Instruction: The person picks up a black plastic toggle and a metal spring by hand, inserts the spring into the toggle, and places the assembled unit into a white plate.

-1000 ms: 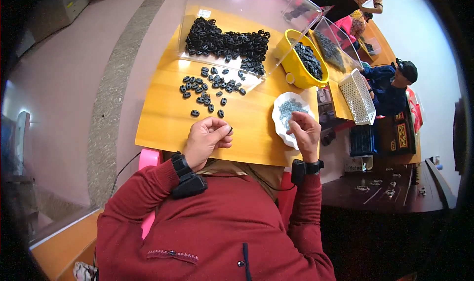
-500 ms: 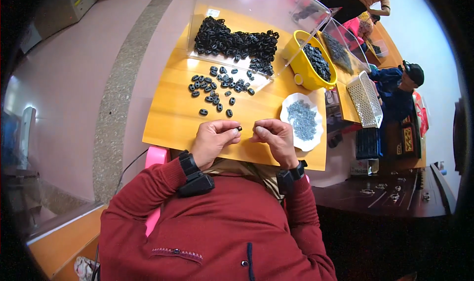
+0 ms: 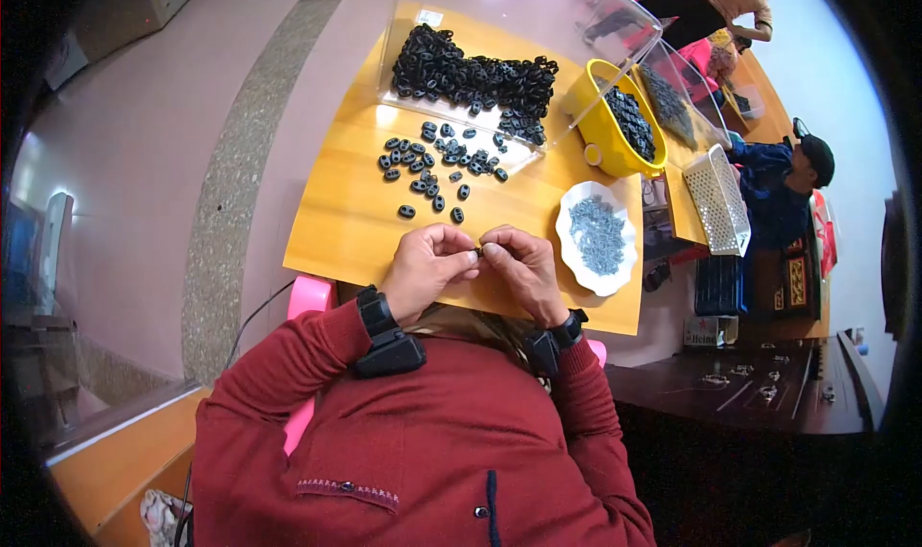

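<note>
Just above the near edge of the table, my left hand (image 3: 419,268) pinches a small black two-holed oval piece (image 3: 479,251) between thumb and fingertips. My right hand (image 3: 524,268) is closed in a pinch and meets the same piece from the right; what lies in its fingertips is too small to make out. Beyond my hands, several similar black oval pieces (image 3: 432,190) are scattered over the wooden tabletop (image 3: 346,230). To the right of my right hand stands a white scalloped dish (image 3: 568,243) holding many small grey, thin pieces.
A clear plastic bin (image 3: 595,43) lies at the far side, with a heap of black pieces (image 3: 471,78) in it. Beside it, a yellow tub (image 3: 588,115) holds more dark pieces. Farther right are a white perforated basket (image 3: 715,201) and a person in dark blue (image 3: 768,187).
My hands have come together, closing the gap between them; the right hand's fingertips now meet the black piece in my left. The whole view has shifted slightly.
</note>
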`<state>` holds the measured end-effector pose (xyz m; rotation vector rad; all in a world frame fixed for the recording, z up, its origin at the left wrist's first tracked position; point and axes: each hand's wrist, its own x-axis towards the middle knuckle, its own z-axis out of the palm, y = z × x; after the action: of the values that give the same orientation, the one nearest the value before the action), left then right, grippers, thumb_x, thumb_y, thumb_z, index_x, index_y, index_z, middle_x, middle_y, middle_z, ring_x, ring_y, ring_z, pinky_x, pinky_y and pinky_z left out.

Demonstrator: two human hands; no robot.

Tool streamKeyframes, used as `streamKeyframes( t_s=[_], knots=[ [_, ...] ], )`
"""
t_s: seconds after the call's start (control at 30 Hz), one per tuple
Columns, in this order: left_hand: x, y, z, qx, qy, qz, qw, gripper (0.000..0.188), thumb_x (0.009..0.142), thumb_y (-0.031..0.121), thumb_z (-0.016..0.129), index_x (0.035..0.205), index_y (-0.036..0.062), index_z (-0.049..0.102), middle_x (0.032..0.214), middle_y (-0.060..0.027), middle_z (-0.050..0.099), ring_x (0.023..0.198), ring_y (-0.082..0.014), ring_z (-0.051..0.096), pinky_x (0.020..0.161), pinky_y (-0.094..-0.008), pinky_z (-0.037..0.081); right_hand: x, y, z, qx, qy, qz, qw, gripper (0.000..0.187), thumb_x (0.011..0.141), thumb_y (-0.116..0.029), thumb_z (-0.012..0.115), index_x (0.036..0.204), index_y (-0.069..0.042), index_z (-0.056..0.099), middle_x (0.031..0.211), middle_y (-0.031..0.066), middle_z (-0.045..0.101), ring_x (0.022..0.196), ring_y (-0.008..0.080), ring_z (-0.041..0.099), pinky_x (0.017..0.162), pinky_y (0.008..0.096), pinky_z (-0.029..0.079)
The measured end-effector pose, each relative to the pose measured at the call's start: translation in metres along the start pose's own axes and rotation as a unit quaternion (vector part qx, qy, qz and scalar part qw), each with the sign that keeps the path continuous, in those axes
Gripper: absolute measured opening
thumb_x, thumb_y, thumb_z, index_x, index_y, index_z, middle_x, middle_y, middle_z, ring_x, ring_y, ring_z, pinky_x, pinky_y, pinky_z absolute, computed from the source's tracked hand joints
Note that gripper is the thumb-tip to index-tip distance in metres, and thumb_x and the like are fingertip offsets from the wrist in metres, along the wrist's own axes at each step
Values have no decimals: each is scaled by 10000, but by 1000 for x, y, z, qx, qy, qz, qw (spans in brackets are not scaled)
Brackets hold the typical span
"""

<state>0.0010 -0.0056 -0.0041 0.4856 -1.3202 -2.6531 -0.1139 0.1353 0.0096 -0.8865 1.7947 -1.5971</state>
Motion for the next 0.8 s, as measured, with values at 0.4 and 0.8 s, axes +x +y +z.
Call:
streamKeyframes(
  t_s=[0.4,0.8],
  knots=[
    [1,0,-1,-17,12,-7,1000,208,861,2,622,1042,-38,528,925,-103,638,806,-144,649,741,-258,568,-3,-4,0,-13,-24,24,999,97,923,-75,578,928,12,620,792,-17,601,711,44,524,656,187,448],
    [1,1,-1,-11,-10,-11,1000,239,846,4,634,1035,-37,495,910,-115,636,791,-157,655,736,-270,571,-4,-3,-3,17,-18,57,998,110,925,-87,578,917,16,615,783,3,617,698,57,553,645,196,461]
  ],
)
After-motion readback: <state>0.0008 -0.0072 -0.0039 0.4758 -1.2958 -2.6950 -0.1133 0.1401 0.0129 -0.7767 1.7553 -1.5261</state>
